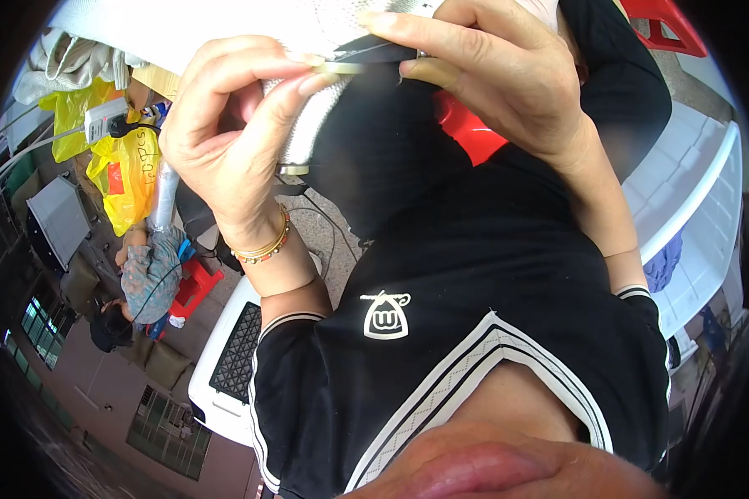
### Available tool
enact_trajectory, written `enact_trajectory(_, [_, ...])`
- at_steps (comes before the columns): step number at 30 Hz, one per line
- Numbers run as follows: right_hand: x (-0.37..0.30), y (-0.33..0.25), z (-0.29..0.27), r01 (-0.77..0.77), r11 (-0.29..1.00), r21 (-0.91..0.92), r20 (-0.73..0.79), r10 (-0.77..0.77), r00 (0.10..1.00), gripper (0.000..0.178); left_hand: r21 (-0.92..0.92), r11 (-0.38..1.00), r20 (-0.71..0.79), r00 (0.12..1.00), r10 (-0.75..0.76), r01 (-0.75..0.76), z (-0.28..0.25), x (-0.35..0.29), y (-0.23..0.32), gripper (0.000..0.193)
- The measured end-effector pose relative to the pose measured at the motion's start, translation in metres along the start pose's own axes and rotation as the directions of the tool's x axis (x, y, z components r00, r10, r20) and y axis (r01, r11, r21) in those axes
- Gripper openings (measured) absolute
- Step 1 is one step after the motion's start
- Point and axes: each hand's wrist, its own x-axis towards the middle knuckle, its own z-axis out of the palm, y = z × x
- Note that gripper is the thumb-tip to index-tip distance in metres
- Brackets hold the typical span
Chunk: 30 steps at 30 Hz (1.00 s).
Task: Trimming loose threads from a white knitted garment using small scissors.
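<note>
My left hand (233, 125), with thin bracelets at the wrist, is raised at the top of the view. Its thumb and forefinger pinch a thin pale yellow-green strip (343, 68). White knit fabric (301, 137) hangs below and behind these fingers. My right hand (503, 79) is opposite, its forefinger stretched over pale fabric at the top edge. The thumb lies lower, with a dark gap between the two. A short thread end hangs by the thumb tip. Glare washes out the fabric's upper part, so its shape cannot be made out.
A white table surface (179, 23) is at the upper left, with folded grey-white cloth (79, 62) and yellow plastic bags (125, 179) beside it. A seated person (154, 274) is farther left. A white plastic bin (682, 233) stands at right. Cables (329, 216) run across the floor.
</note>
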Motion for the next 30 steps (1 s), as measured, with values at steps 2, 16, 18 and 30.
enact_trajectory(2, [-0.001,0.001,0.002,0.007,0.999,-0.04,0.014,-0.007,1.0,0.043,0.006,1.0,0.0,1.0,0.004,-0.004,0.001,0.0,0.0,0.024])
enact_trajectory(16, [-0.02,0.022,-0.014,-0.014,0.996,-0.091,-0.085,0.006,0.996,0.04,0.561,0.808,0.24,0.97,0.049,-0.18,0.001,0.0,0.033,0.044])
enact_trajectory(18, [-0.025,0.021,-0.015,-0.032,0.996,-0.087,-0.109,0.022,0.994,0.04,0.527,0.837,0.212,0.977,0.035,-0.145,0.002,-0.008,0.041,0.032])
enact_trajectory(30, [-0.032,0.027,-0.007,0.033,0.999,-0.014,-0.012,-0.033,0.999,0.041,0.607,0.784,0.054,0.977,-0.205,0.131,-0.067,-0.034,0.033,0.021])
